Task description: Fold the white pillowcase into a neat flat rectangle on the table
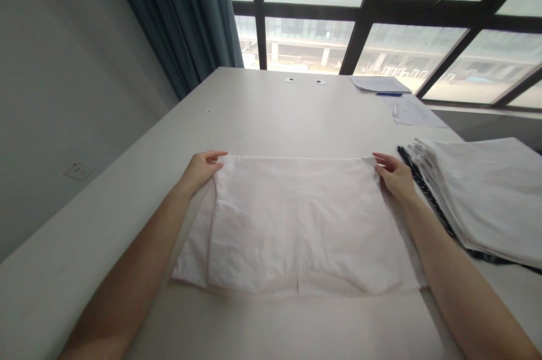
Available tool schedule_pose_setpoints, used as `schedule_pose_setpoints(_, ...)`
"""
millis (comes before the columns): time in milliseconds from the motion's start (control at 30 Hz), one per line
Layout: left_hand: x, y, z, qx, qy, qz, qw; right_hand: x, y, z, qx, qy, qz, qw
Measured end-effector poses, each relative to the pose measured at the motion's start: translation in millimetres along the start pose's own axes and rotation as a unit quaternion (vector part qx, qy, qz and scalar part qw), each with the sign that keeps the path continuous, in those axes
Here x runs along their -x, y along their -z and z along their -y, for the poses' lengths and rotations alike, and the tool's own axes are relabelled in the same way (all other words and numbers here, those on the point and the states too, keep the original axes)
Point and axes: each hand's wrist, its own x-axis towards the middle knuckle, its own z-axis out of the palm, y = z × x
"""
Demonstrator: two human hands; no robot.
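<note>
A white piece of cloth (pixel 292 219), folded over, is stretched between my two hands above the white table. Its upper edge runs straight from one hand to the other. My left hand (pixel 203 169) pinches the upper left corner between thumb and fingers. At the upper right corner, my right hand (pixel 396 175) grips the cloth in the same way. Side layers hang out past the main panel at left and right. A short dark mark shows near the middle of the lower edge. I cannot tell what kind of garment or linen it is.
On the right lies a stack of folded white cloths (pixel 495 191) with a black fabric (pixel 436 207) under it. Papers (pixel 379 84) and a blue pen (pixel 388 94) rest at the far right of the table (pixel 271 112). Beyond are a window and a blue curtain (pixel 186 16).
</note>
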Motion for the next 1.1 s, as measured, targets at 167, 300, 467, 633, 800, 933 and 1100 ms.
schedule_pose_setpoints(167, -2, 10, 2, -0.008, 0.013, 0.038, 0.999, 0, -2, 0, -0.010, -0.005, -0.014, 1.000)
schedule_pose_setpoints(300, 0, 18, -3, -0.023, 0.017, 0.097, 0.995, -2, -1, -3, 0.025, 0.009, -0.033, 0.999)
schedule_pose_setpoints(467, 2, 20, -11, -0.088, 0.023, 0.096, 0.991, 0, 1, -1, 0.128, 0.031, -0.041, 0.990)
schedule_pose_setpoints(633, 4, 19, -12, -0.137, 0.012, 0.092, 0.986, 3, 1, 3, 0.201, 0.047, -0.048, 0.977)
schedule_pose_setpoints(800, 3, 21, -10, -0.169, -0.007, 0.128, 0.977, 4, -1, 2, 0.195, 0.060, -0.039, 0.978)
schedule_pose_setpoints(933, -2, 19, -3, -0.202, -0.037, 0.122, 0.971, 2, -3, -1, 0.227, 0.099, -0.026, 0.969)
schedule_pose_setpoints(1100, 8, 8, -8, -0.367, -0.079, 0.055, 0.925, 7, -6, 2, 0.323, 0.167, -0.044, 0.931)
